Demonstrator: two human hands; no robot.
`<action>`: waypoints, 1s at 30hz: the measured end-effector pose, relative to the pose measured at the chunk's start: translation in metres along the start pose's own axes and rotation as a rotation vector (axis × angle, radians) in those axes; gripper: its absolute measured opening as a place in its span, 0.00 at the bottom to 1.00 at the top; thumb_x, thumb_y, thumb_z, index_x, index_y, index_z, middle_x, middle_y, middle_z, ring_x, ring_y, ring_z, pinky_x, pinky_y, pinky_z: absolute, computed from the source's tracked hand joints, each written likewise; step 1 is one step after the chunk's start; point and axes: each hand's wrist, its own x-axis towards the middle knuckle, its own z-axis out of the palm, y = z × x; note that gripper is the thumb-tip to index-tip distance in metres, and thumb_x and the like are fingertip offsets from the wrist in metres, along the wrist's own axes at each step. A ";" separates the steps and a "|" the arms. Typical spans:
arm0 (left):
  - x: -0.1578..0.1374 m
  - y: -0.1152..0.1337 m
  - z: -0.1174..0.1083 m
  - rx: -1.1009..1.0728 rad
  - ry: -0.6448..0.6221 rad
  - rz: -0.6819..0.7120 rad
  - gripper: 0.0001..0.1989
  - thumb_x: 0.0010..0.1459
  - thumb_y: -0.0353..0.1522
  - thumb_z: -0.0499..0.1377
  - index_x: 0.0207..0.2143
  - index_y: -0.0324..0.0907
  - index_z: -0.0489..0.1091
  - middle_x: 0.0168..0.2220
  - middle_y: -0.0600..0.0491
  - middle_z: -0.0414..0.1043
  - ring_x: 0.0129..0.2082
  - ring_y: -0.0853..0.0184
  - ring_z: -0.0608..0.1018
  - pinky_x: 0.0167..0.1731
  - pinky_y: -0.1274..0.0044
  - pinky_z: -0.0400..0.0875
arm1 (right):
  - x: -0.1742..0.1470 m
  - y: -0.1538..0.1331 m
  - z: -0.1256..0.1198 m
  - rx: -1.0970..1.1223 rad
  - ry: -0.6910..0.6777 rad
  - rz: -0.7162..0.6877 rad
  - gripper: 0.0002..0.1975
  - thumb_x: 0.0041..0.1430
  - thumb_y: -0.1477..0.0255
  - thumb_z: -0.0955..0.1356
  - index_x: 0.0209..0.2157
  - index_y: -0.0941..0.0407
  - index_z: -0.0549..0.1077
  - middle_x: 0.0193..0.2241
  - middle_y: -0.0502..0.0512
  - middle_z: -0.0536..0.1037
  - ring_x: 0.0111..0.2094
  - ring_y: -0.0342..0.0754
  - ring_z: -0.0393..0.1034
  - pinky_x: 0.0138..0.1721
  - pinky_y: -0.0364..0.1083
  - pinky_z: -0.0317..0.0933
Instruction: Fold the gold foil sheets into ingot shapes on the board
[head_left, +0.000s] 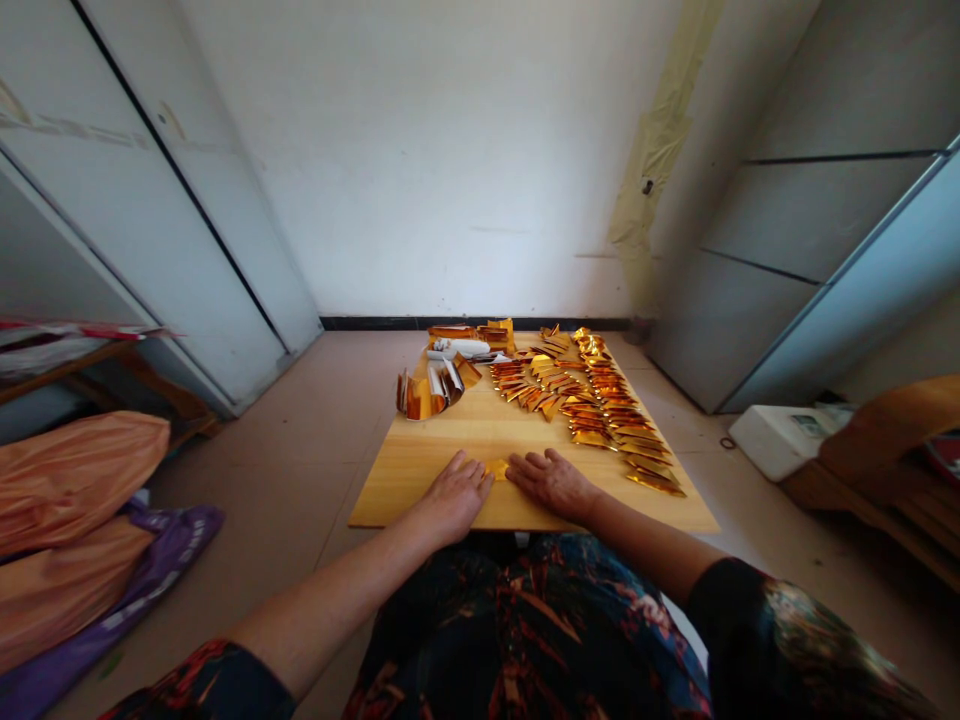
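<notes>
A small sheet of gold foil paper (496,468) lies on the wooden board (450,440) near its front edge, partly covered by my fingers. My left hand (454,496) has its fingers bent and closed on the left end of this paper. From the right, my right hand (553,485) holds the other end against the board, with thumb and fingertips on it. Ahead and to the right, many folded gold foil paper pieces (619,410) stand in overlapping curved rows. Loose stacks of gold and white sheets (431,390) rest at the back left of the board.
A white roll-like bundle (459,348) sits at the board's back. Behind is a white wall (450,160). Grey cabinets (780,230) stand at right, pale ones (172,190) at left. Orange and purple bags (82,500) lie left; a white box (784,440) is on the right.
</notes>
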 end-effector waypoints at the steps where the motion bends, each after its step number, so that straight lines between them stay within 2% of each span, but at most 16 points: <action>1: 0.000 0.000 -0.002 -0.006 -0.017 0.000 0.26 0.51 0.30 0.56 0.54 0.36 0.62 0.53 0.38 0.66 0.54 0.56 0.66 0.59 0.59 0.47 | -0.002 0.001 0.000 0.003 -0.010 0.000 0.18 0.64 0.76 0.60 0.55 0.56 0.64 0.56 0.63 0.66 0.47 0.54 0.62 0.40 0.52 0.57; 6: -0.002 0.002 -0.007 -0.036 -0.026 -0.006 0.28 0.46 0.30 0.60 0.52 0.39 0.63 0.52 0.40 0.66 0.54 0.55 0.67 0.59 0.59 0.47 | -0.008 0.002 -0.005 0.041 -0.064 0.037 0.17 0.64 0.75 0.60 0.54 0.54 0.64 0.55 0.62 0.66 0.46 0.53 0.63 0.39 0.50 0.57; 14: -0.002 0.002 -0.012 -0.104 -0.007 -0.042 0.24 0.45 0.27 0.60 0.48 0.45 0.66 0.46 0.44 0.69 0.50 0.56 0.69 0.57 0.58 0.53 | -0.001 -0.007 -0.016 0.194 -0.064 0.183 0.08 0.64 0.72 0.62 0.42 0.54 0.70 0.43 0.57 0.71 0.42 0.49 0.61 0.38 0.46 0.55; 20: -0.003 0.001 -0.010 -0.139 0.014 -0.056 0.24 0.46 0.27 0.59 0.49 0.46 0.66 0.49 0.44 0.68 0.51 0.55 0.68 0.56 0.57 0.53 | -0.009 -0.006 -0.015 0.221 -0.073 0.227 0.10 0.63 0.71 0.62 0.44 0.53 0.71 0.38 0.56 0.72 0.39 0.49 0.61 0.38 0.46 0.54; 23: -0.002 0.001 -0.009 -0.140 0.027 -0.060 0.23 0.46 0.27 0.59 0.47 0.46 0.67 0.47 0.44 0.69 0.50 0.56 0.69 0.55 0.57 0.53 | -0.011 -0.002 -0.011 0.277 -0.028 0.245 0.10 0.63 0.71 0.62 0.44 0.52 0.72 0.39 0.56 0.72 0.40 0.48 0.62 0.40 0.46 0.56; 27: -0.001 0.003 -0.011 -0.152 0.054 -0.065 0.18 0.48 0.27 0.57 0.44 0.46 0.69 0.44 0.45 0.70 0.48 0.57 0.70 0.54 0.58 0.55 | -0.007 0.004 0.001 0.419 0.136 0.306 0.13 0.63 0.76 0.60 0.44 0.54 0.73 0.41 0.57 0.73 0.40 0.46 0.65 0.42 0.45 0.59; 30: -0.001 0.005 -0.011 -0.155 0.089 -0.088 0.14 0.50 0.27 0.56 0.41 0.45 0.70 0.43 0.46 0.71 0.46 0.58 0.71 0.52 0.60 0.57 | 0.001 0.004 0.008 0.460 0.171 0.346 0.10 0.61 0.75 0.62 0.40 0.58 0.74 0.36 0.57 0.74 0.39 0.46 0.66 0.42 0.44 0.60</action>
